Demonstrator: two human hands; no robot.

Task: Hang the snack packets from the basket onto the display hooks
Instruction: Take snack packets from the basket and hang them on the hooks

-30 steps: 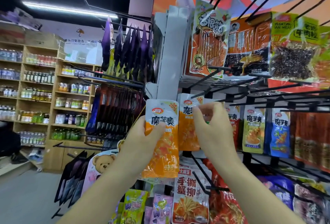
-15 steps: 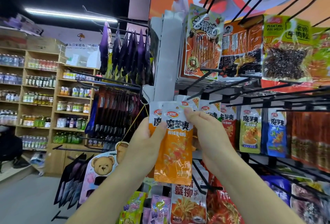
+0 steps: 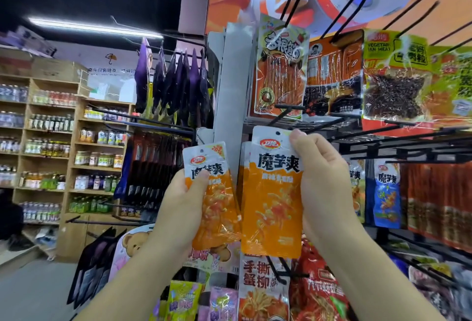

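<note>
– Between the hands, on the head view, what is held?

– Two orange packets are held. The left packet (image 3: 214, 193) is gripped by the left hand (image 3: 178, 208), with the thumb pressed across the print and the fingers behind. The right packet (image 3: 273, 193) is pinched along its right edge by the right hand (image 3: 324, 187), with the thumb at the top corner beside the hang hole.

– How are they placed against the rack?

– The right packet is held higher than the left one, and their edges meet low down. Its hole lies just below a hook (image 3: 286, 109) above the right hand. It is judged not yet threaded.

– How much has been done?

– Hung packets (image 3: 387, 193) of the same make are seen to the right of the right hand, so part of the work may be taken as done. Two packets are left in hand, and bare hooks (image 3: 408, 141) are seen right of the right hand. The basket is not in view, so what remains in it cannot be told.

– What is changed from half a second ago?

– Then the two packets were overlapped between both hands. Now they have been parted, and the right one has been lifted towards the hook.
</note>
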